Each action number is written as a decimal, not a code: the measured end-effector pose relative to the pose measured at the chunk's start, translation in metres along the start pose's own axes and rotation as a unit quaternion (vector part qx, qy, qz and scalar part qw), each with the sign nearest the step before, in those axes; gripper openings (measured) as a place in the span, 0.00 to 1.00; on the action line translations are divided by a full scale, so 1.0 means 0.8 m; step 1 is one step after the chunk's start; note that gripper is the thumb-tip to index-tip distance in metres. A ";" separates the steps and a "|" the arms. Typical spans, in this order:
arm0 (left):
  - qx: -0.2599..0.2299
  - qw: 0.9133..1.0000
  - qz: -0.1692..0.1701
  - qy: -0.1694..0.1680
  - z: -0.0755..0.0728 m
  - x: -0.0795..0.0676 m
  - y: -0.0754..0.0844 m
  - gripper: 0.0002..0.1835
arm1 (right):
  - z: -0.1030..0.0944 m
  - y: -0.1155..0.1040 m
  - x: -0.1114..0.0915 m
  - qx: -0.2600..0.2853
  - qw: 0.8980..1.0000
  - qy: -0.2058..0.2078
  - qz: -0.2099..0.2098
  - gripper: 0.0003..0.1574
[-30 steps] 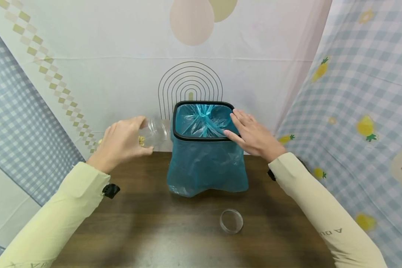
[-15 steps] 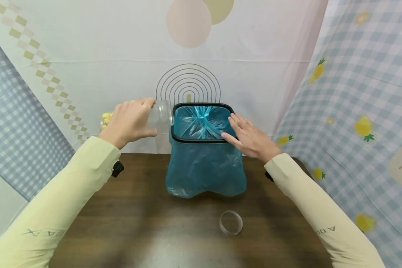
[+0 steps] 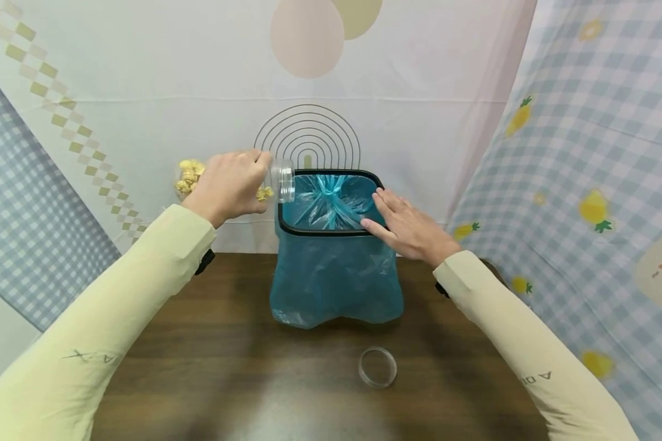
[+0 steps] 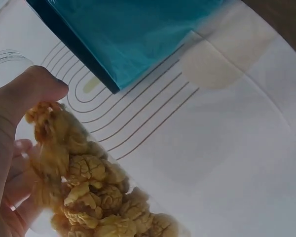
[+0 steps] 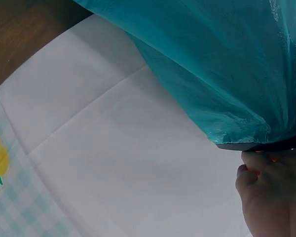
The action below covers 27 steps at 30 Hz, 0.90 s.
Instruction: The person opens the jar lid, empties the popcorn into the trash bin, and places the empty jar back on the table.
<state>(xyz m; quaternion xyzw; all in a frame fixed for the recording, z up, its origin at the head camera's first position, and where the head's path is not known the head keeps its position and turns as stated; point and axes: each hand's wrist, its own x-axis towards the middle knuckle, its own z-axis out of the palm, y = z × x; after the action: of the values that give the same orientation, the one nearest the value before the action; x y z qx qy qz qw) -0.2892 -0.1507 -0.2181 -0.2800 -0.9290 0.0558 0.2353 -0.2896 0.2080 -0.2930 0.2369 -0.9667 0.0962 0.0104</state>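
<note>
My left hand (image 3: 228, 187) grips a clear jar (image 3: 284, 181) tipped on its side, its open mouth over the left edge of the bin. Yellow-brown popcorn (image 4: 108, 197) fills the bottom half of the jar, and a few pieces lie nearer the neck in the head view. The trash bin stands upright with a black rim (image 3: 325, 233) and is lined by a blue plastic bag (image 3: 336, 278), which is knotted at the back. On the bin's right rim rests my right hand (image 3: 414, 226), its fingers straight and thumb spread. The bin's bottom is hidden.
A clear round lid (image 3: 377, 367) lies on the dark wooden table (image 3: 243, 380) in front of the bin. Behind the bin hangs a white patterned cloth (image 3: 198, 73); a checked cloth (image 3: 596, 147) closes off the right side.
My left hand has raised the jar and brought it right, so its mouth now reaches over the bin's rim. The popcorn has shifted within the jar. My right hand stays on the rim.
</note>
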 end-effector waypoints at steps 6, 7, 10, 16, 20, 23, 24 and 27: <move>0.047 0.998 0.051 0.001 0.000 0.014 0.005 0.39 | 0.000 0.000 -0.002 0.002 1.000 0.000 0.002 0.55; 0.056 0.997 0.061 0.001 0.000 0.016 0.006 0.40 | 0.000 0.000 -0.002 0.003 1.000 0.000 0.002 0.55; 0.094 0.991 0.090 0.005 0.001 0.021 0.008 0.39 | 0.000 -0.002 -0.002 0.004 1.000 0.002 0.001 0.55; 0.162 0.974 0.153 0.046 0.006 0.031 0.014 0.31 | -0.001 -0.002 -0.002 0.003 1.000 0.001 0.003 0.55; 0.220 0.947 0.207 0.111 0.011 0.038 0.017 0.18 | -0.001 -0.002 -0.002 0.002 1.000 0.000 0.003 0.55; 0.271 0.919 0.242 0.155 0.014 0.045 0.019 0.10 | -0.001 -0.003 -0.002 0.000 1.000 -0.001 0.002 0.55; 0.285 0.910 0.251 0.165 0.014 0.047 0.020 0.09 | -0.001 -0.003 -0.002 -0.001 1.000 -0.002 0.002 0.55; 0.328 0.885 0.274 0.182 0.015 0.053 0.021 0.07 | 0.000 -0.004 -0.001 -0.002 1.000 -0.003 0.003 0.55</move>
<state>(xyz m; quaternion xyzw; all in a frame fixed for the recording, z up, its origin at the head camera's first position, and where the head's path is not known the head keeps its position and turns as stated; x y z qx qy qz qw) -0.3174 -0.1129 -0.2154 -0.4358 -0.6848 0.3678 0.4537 -0.2876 0.2056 -0.2925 0.2343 -0.9676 0.0938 0.0078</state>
